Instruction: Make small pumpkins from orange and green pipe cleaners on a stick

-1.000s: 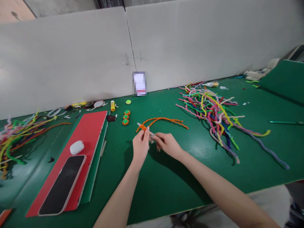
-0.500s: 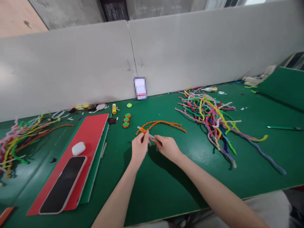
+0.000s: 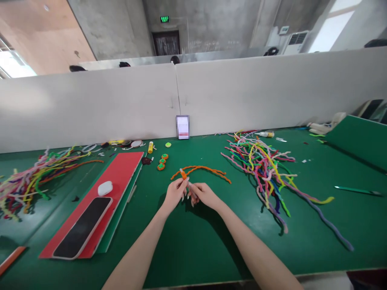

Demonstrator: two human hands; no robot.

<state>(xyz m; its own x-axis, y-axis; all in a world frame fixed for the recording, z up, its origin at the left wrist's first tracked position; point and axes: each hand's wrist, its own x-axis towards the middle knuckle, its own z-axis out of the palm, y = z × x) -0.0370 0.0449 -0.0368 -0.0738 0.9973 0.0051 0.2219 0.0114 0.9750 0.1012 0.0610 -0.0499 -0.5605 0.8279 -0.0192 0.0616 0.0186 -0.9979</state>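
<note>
Near the middle of the table, my left hand (image 3: 174, 195) pinches an orange pipe cleaner (image 3: 184, 175) wound around a thin pale rod. The rod's tip (image 3: 181, 170) pokes out past the orange coil. My right hand (image 3: 206, 195) is closed on the rod's near end, close to the left fingers; the fingers hide most of it. Just beyond the hands, loose orange pipe cleaners (image 3: 203, 167) lie in a curve. Three small orange pumpkin-like pieces with green tops (image 3: 162, 161) sit in a row to the left, with a yellow-green piece (image 3: 168, 145) behind them.
Piles of coloured pipe cleaners lie right (image 3: 266, 161) and left (image 3: 33, 173). On a red board (image 3: 125, 169) rest a phone (image 3: 83, 227) and a white earphone case (image 3: 105, 188). Another phone (image 3: 183, 128) leans on the partition (image 3: 127, 104). Green tweezers (image 3: 358, 191) lie far right.
The view has tilted up, showing more wall above the partition. My hands have drawn closer together, and the rod now points more steeply away from me.
</note>
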